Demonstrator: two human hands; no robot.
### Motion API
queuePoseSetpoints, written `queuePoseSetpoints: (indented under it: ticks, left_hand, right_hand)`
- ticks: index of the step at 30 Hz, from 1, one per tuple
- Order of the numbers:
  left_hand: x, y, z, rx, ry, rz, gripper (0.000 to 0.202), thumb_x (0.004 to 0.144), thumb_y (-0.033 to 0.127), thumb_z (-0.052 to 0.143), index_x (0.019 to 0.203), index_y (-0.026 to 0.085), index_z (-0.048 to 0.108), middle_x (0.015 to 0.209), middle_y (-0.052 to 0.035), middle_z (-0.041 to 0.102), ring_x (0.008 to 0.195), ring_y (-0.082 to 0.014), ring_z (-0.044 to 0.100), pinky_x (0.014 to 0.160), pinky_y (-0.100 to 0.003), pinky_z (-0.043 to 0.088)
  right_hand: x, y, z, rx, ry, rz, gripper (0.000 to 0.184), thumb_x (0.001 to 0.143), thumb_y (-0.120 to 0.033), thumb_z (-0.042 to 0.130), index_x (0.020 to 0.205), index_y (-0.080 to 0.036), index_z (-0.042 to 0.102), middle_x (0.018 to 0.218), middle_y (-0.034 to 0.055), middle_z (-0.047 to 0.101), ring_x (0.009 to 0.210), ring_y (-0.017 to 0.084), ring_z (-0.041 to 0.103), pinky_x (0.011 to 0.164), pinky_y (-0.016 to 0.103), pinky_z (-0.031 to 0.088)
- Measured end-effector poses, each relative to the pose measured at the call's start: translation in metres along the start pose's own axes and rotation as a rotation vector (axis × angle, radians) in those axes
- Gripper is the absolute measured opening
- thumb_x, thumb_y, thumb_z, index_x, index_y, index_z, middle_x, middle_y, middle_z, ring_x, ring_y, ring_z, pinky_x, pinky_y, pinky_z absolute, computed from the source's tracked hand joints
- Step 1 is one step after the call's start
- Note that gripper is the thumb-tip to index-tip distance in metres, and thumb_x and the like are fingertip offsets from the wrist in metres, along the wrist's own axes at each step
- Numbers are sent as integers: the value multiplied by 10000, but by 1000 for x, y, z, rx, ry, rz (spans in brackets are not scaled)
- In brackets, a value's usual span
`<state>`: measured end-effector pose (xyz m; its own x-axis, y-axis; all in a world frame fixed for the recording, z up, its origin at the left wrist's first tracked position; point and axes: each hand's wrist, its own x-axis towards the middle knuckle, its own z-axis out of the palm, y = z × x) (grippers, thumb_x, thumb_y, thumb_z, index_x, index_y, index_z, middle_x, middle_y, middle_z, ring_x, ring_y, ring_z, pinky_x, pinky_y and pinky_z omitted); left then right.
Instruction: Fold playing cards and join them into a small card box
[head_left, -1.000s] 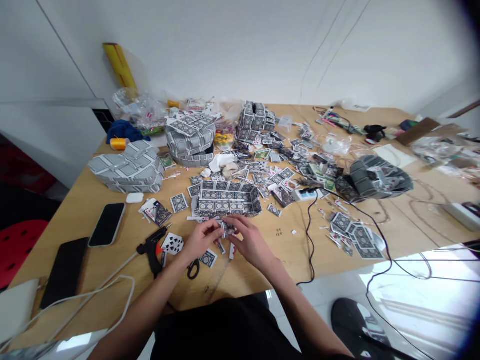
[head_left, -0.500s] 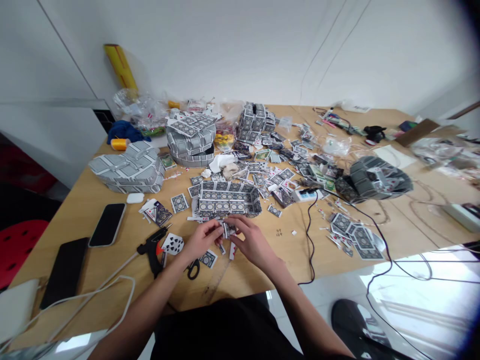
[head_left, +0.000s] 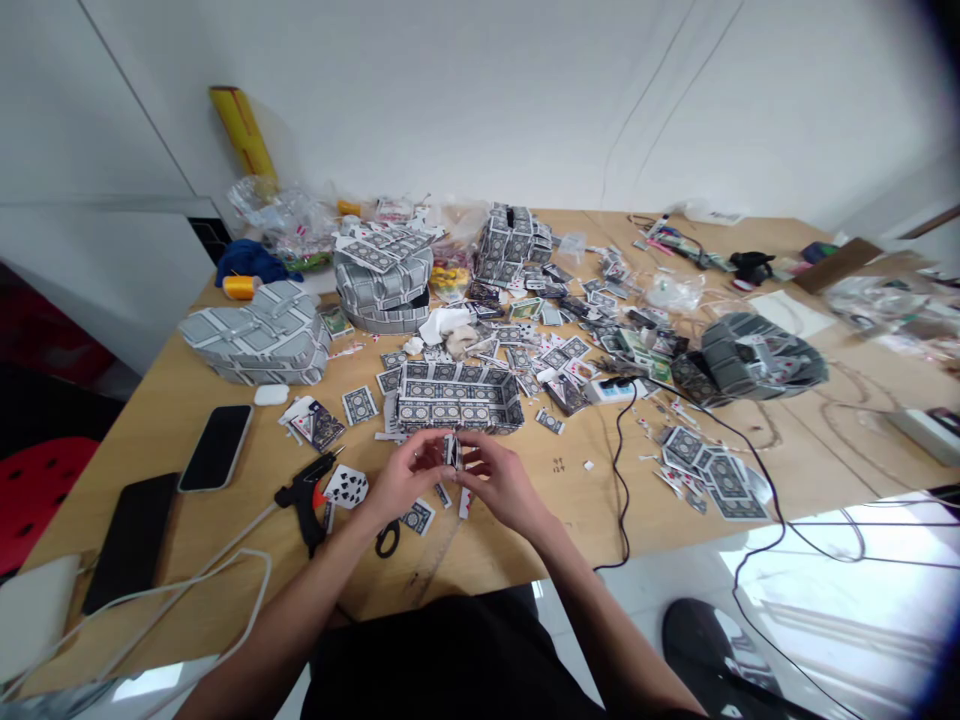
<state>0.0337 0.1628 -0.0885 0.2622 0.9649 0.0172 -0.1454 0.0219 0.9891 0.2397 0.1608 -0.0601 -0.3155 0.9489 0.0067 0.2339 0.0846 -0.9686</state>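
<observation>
Both hands met just above the near edge of the table (head_left: 187, 390), close to its middle. The left hand (head_left: 405, 480) and the right hand (head_left: 501, 482) were each pinched, fingertips together, on a small folded playing card (head_left: 451, 450) held upright between them, patterned back showing. The card hung clear of the tabletop, directly in front of a rectangular card box (head_left: 457, 398) built from patterned cards, which sat open-topped a little farther from the near edge.

Below the hands, on the table, lay a few loose cards (head_left: 417, 516) and black-handled scissors (head_left: 387, 538). To the left of these lay a face-up spade card (head_left: 346, 486) and a black glue gun (head_left: 304, 498) with a white cord (head_left: 225, 560) trailing toward the near left corner. Two dark phones (head_left: 216, 447) lay flat nearer the left edge, one beyond the other.

Toward the far left corner stood a heart-shaped card box (head_left: 255, 345) and a round stacked card box (head_left: 382, 280). A wide scatter of cards (head_left: 570, 340) covered the middle of the table, and a black cable (head_left: 621, 480) ran from a small white device down over the near edge, right of the hands.
</observation>
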Motion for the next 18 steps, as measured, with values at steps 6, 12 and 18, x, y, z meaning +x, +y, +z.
queuePoseSetpoints:
  ticks: [6,12,18]
  left_hand:
    - [3,0,-3,-6,92,74,477,857,459,882,1210,211,677,1278,-121,746,1157,-276,726,1002,-406,586]
    - [4,0,-9,42,170,95,447,954,494,783,1273,203,669,1198,-115,800,1143,-277,747,1002,-416,587]
    - [1,0,-7,174,141,148,481,949,478,794,1346,208,762,1190,-108,782,1057,-267,724,949,-395,580]
  right_hand:
    - [5,2,1,261,98,45,461,842,-452,899,1197,-223,715,1179,102,819,1116,288,790,954,431,665]
    - [6,9,-5,245,194,38,394,928,-486,817,1194,-220,698,1251,125,788,1143,285,769,1018,468,648]
    - [1,16,3,110,167,17,524,829,-484,908,1249,-219,742,1158,113,766,1060,279,763,898,439,681]
